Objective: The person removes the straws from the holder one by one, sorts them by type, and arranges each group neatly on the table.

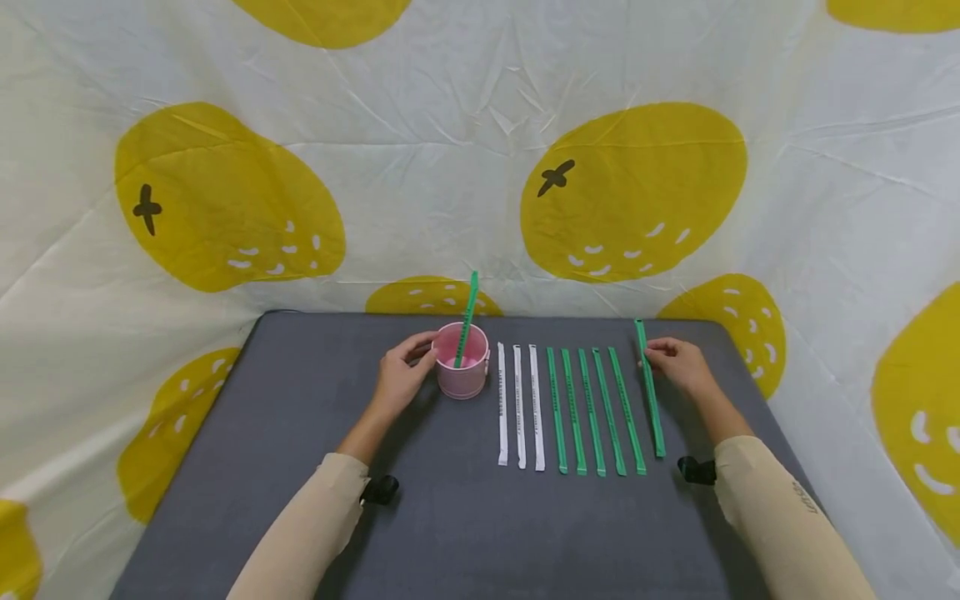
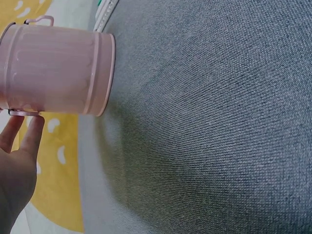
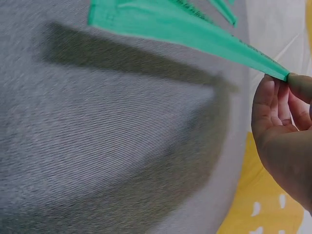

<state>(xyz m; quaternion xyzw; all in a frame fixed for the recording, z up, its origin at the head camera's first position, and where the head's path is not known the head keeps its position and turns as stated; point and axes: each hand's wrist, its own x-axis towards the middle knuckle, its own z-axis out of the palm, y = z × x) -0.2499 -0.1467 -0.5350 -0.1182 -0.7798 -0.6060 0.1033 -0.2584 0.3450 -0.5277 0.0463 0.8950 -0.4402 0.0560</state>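
At the left of the row stands a small pink bucket (image 1: 461, 385) with side handles. My left hand (image 1: 397, 375) holds its left side, thumb and fingertips at the handle in the left wrist view. A green wrapped straw (image 1: 467, 312) leans upright inside the bucket. Between thumb and fingers, my right hand (image 1: 681, 365) pinches another green wrapped straw (image 1: 650, 396) near its far end. That straw is raised off the table, its shadow (image 3: 122, 53) showing beneath it in the right wrist view.
Several green wrapped straws (image 1: 588, 408) lie side by side between bucket and right hand. Three white wrapped straws (image 1: 519, 408) lie closer to the bucket. The dark grey table (image 1: 450, 533) meets a fruit-patterned cloth (image 1: 442, 208) behind.
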